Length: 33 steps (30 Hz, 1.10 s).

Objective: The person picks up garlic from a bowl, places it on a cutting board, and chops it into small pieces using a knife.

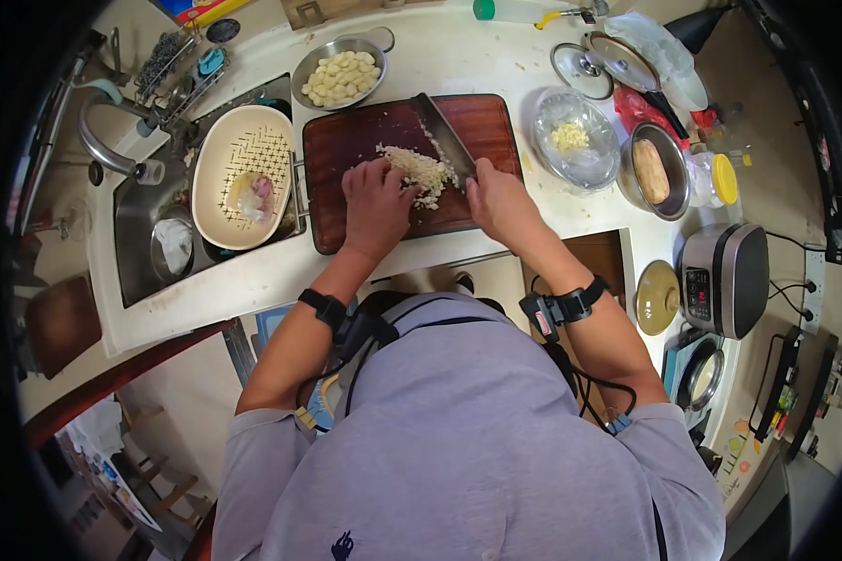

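My right hand [501, 198] grips the handle of a kitchen knife [445, 136], whose broad blade lies slanted across the dark wooden cutting board [337, 147], tip toward the far edge. A pile of finely chopped garlic [419, 175] sits mid-board, to the left of the blade, and some bits cling along it. My left hand [378, 208] rests at the near left side of the pile. Its fingers are bent and slightly apart, touching the edge of the garlic, with nothing held. Behind the board stands a metal bowl [386, 75] of whole peeled garlic cloves [341, 79].
On the left, a cream colander [204, 192] sits over the sink [133, 252]. To the right are a plastic-lined bowl [597, 168] with chopped garlic, a metal bowl [674, 148] holding a pale brown piece, a yellow-lidded jar [723, 179] and a cooker [730, 280].
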### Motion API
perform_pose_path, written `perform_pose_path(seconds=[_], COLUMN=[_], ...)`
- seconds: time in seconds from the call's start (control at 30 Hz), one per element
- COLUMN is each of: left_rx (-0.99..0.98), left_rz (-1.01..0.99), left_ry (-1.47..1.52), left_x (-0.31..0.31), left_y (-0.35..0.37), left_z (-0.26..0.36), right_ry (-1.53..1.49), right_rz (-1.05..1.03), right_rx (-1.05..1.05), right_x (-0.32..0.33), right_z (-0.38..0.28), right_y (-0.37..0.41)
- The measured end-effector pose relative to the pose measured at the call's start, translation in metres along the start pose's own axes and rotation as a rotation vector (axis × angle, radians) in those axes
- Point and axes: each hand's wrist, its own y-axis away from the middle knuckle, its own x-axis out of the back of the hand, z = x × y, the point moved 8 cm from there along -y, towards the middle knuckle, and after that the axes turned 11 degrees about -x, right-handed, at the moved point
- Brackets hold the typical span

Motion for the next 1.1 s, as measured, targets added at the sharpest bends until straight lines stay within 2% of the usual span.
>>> perform_pose_path(seconds=[0.13,0.33,0.5,0.7,0.83,1.1], left_rx=[0.008,0.017,-0.004,0.002,-0.005,0.001], left_rz=[0.0,0.0,-0.025,-0.032,-0.024,-0.038], left_ry=[0.013,0.03,0.01,-0.001,0.017,0.036], left_x=[0.002,-0.002,-0.004,-0.008,-0.006,-0.007], left_y=[0.013,0.016,0.016,0.016,0.015,0.014], left_z=[-0.013,-0.016,-0.013,-0.017,-0.016,-0.017], right_ry=[-0.015,0.072,0.032,0.02,0.047,0.032], right_rz=[-0.007,0.023,0.046,0.07,0.133,0.092], right_rx=[-0.053,0.006,-0.018,0.042,0.005,0.018], right_x=[-0.028,-0.007,-0.023,0.002,0.019,-0.018], right_z=[0.003,-0.004,0.004,0.0,0.011,-0.008], right_y=[0.003,-0.01,-0.002,-0.004,-0.007,0.003])
